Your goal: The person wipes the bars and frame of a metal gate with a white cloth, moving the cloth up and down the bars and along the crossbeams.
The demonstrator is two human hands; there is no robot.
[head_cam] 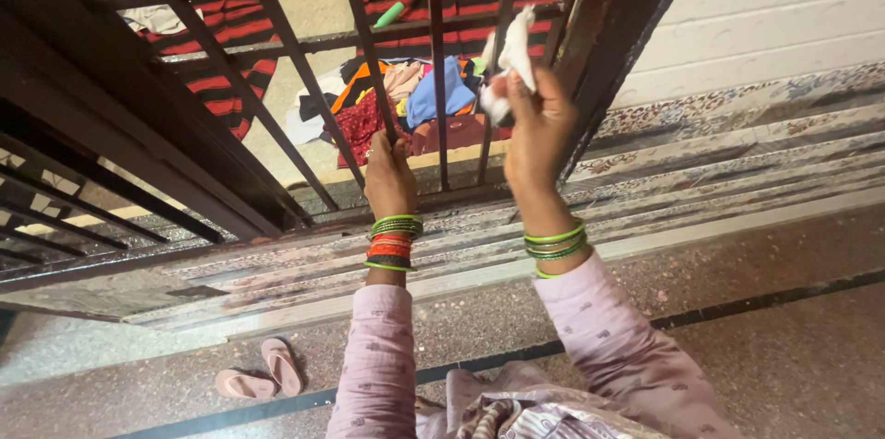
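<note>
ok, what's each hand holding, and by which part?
Right hand pinches a white cloth at its lower end, the rest sticking up. Left hand grips a vertical bar of the dark metal grille near its bottom.

Home, doorway or window threshold. Dark metal grille (277, 61) just past the fingertips; beyond it, heaped clothes (406, 98) on striped mat (230, 33). Pink slippers (261, 373) on speckled floor (784, 347), well behind.

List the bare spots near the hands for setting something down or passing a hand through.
Free: the speckled floor right of the pink sleeve, and the stretch between the sandals and the stone sill. The gaps between the window bars are narrow. The left hand grips one bar; the right hand holds a white cloth. Beyond the bars, clothes crowd the ground.
</note>
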